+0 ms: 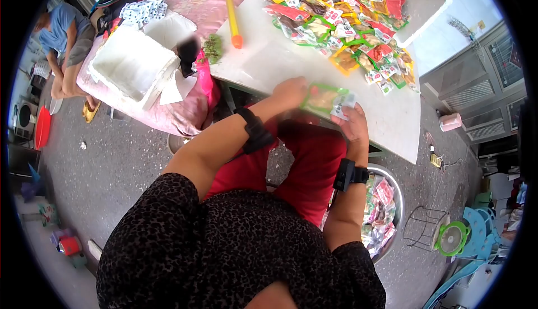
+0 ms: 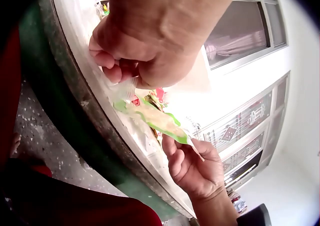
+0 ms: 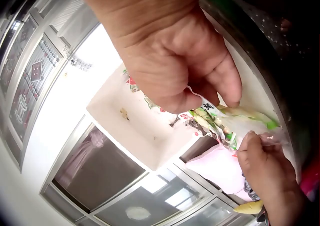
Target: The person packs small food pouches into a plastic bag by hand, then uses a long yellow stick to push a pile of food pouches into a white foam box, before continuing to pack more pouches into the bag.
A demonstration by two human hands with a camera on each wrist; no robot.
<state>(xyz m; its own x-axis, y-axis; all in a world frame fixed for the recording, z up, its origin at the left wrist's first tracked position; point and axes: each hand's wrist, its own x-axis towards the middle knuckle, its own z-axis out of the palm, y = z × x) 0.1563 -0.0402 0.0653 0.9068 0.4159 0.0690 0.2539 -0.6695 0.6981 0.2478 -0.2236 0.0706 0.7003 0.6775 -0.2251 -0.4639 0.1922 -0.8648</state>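
Observation:
A green-edged food packet (image 1: 324,98) is stretched between the two hands above the table's near edge. The left hand (image 1: 290,93) pinches its clear end with curled fingers; in the left wrist view that hand (image 2: 135,51) is at the top, and the packet (image 2: 155,117) slants down from it. The right hand (image 1: 353,123) grips the white, printed end between thumb and fingers. In the right wrist view the right hand (image 3: 175,61) covers part of that end, and the left hand (image 3: 267,171) holds the opposite corner.
Many colourful packets (image 1: 342,23) lie piled on the table (image 1: 258,57), by a white foam box (image 1: 417,23). An orange-tipped yellow stick (image 1: 232,17) lies left. A metal basin (image 1: 399,197) of packets stands on the floor; a seated person (image 1: 64,40) is far left.

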